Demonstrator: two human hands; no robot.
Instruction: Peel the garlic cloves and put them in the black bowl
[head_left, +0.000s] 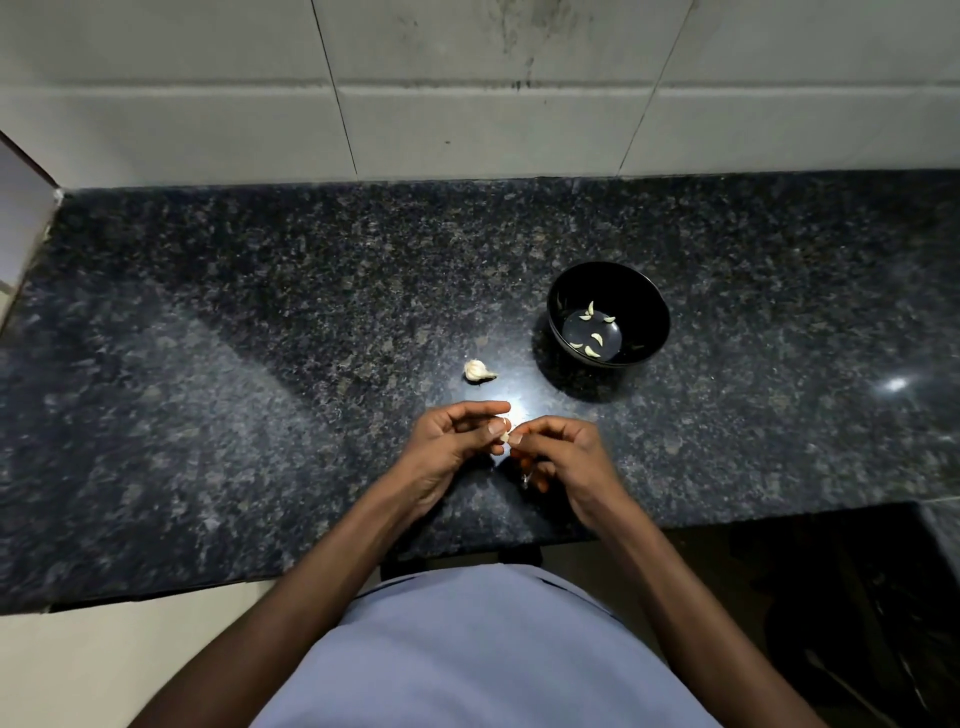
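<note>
— Where were your hands at that moment?

— Both were over the near part of the dark granite counter (260, 364), close together. Your left hand (457, 441) had its fingers curled, thumb and fingertips pinching a small garlic clove (504, 435). Your right hand (558, 454) met it from the other side, its fingertips curled in and nipping at the same clove; whether they had skin or flesh, I could not tell, it was too small.

— And the rest of the garlic?

— The partial garlic bulb (477, 371) lay on the counter just beyond your left hand, apart from it. The black bowl (644, 291) stood to the right of the bulb, farther back than your hands, and several peeled cloves (595, 340) lay scattered on its bottom.

— Anything else around you?

— Pale wall tiles (467, 119) rose behind the counter, and your light blue shirt (478, 649) filled the bottom of the view.
</note>
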